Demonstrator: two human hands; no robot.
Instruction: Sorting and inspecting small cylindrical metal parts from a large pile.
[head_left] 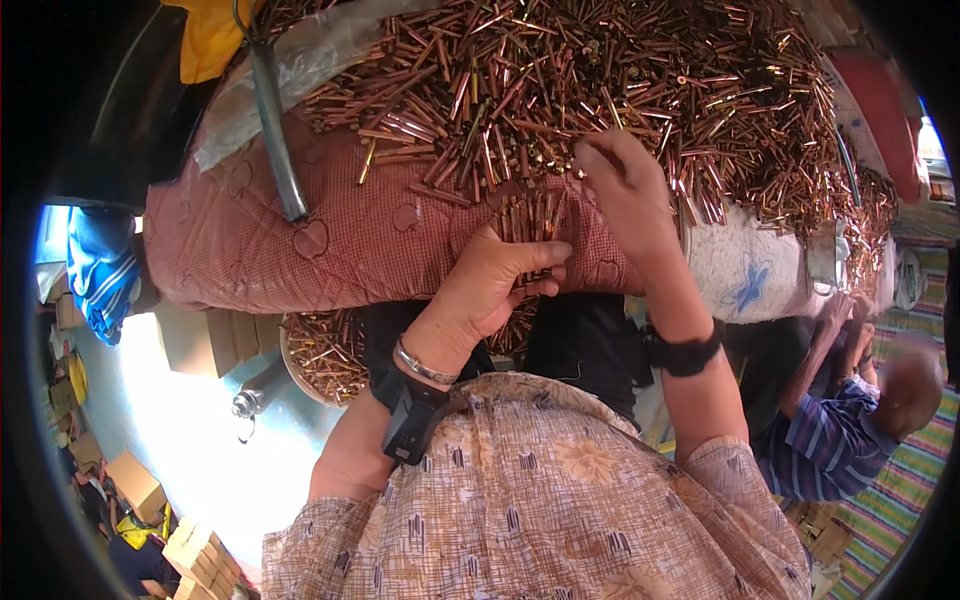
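Observation:
A wide heap of thin copper-coloured metal rods [560, 75] lies on a padded surface covered in red checked cloth [340, 245]. My left hand [490, 275] is wrapped round an upright bundle of rods [528, 215], thumb across the front, at the cloth's near edge. To its right, my right hand [635, 190] is over the front of the heap with its fingers curled together. Whatever those fingertips hold, if anything, is hidden.
A grey metal bar [275, 135] and a clear plastic sheet [310, 65] are at the left. Below stands a tub of rods [300, 375]. A white covering [735, 250] lies at the right, where a co-worker in a striped shirt [830, 445] sits. Cardboard boxes [190, 345] stand lower left.

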